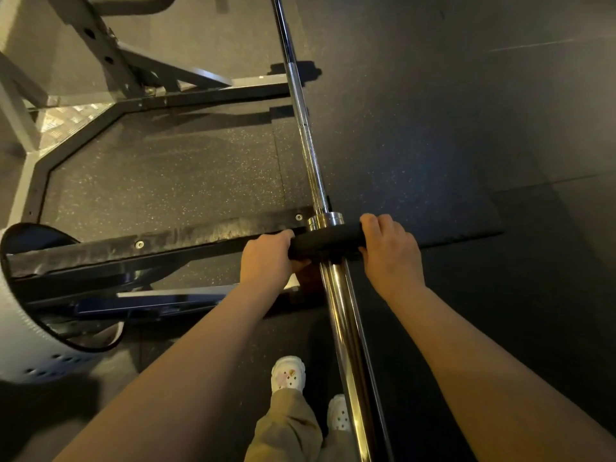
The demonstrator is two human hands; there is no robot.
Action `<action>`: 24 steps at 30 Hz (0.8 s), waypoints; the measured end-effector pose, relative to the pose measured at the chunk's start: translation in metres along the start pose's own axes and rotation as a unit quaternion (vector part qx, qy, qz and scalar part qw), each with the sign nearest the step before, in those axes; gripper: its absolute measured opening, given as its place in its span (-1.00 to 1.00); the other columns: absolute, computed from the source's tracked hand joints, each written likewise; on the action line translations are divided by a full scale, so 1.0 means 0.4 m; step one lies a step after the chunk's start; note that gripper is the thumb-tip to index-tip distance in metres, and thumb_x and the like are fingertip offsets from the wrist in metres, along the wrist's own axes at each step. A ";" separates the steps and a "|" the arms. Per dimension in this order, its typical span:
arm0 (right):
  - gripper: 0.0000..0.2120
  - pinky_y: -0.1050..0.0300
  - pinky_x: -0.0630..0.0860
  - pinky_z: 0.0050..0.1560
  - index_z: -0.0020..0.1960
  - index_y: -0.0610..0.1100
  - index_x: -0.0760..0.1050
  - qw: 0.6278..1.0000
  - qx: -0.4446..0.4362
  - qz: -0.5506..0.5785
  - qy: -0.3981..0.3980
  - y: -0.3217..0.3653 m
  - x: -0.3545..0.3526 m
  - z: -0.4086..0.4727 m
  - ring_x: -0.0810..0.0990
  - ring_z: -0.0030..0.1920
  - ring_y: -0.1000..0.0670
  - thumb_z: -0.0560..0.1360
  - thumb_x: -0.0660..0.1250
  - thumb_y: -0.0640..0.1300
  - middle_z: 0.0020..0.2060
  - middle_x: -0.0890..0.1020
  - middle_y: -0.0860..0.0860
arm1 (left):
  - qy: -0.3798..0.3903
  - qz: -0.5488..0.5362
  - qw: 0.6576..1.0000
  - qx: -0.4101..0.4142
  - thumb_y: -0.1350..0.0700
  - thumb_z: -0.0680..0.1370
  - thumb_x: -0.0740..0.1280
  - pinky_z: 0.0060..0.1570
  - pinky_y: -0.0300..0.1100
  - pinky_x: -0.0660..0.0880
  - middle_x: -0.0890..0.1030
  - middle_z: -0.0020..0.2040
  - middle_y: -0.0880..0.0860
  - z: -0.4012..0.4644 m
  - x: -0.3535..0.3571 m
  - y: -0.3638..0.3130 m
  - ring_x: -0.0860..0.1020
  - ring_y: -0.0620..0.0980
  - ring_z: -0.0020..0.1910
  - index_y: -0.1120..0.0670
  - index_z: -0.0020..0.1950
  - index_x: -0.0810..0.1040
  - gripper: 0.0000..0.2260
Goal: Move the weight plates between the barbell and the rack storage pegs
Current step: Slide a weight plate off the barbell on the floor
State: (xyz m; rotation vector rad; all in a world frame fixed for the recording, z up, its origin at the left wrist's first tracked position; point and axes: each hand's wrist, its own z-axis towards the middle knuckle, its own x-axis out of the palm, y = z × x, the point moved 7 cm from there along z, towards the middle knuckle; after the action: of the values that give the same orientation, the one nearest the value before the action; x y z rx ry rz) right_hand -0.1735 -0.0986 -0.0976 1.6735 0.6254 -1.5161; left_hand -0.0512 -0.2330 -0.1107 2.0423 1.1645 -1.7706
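I have my left hand (266, 258) and right hand (390, 251) curled on the black weight plate (328, 243), each grip pinching its rim, seated on the barbell (345, 315) sleeve against the collar; rack frame (100, 55) sits left, my shoes (288, 373) below.

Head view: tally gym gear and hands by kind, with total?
Plate on the sleeve, gripped by both hands: 1
Barbell: 1
Rack: 1
Hands: 2, left, right
Total: 5
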 end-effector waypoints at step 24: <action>-0.61 0.19 0.35 -0.13 0.25 -0.09 0.31 0.998 -0.044 0.042 0.018 -0.028 -0.004 -0.061 0.43 -0.01 0.03 0.49 0.36 -0.08 0.08 0.44 -0.04 | -0.022 -0.045 0.996 -0.069 -0.02 0.53 0.36 0.04 -0.03 0.53 0.61 0.01 0.01 -0.088 0.049 0.013 0.57 0.03 0.02 -0.07 0.24 0.49 -0.71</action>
State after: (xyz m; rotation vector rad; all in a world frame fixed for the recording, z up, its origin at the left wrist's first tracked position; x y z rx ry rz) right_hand -0.1681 -0.0724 -0.0989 1.6438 0.6250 -1.3823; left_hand -0.0221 -0.2067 -0.1210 1.8911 1.3462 -1.7130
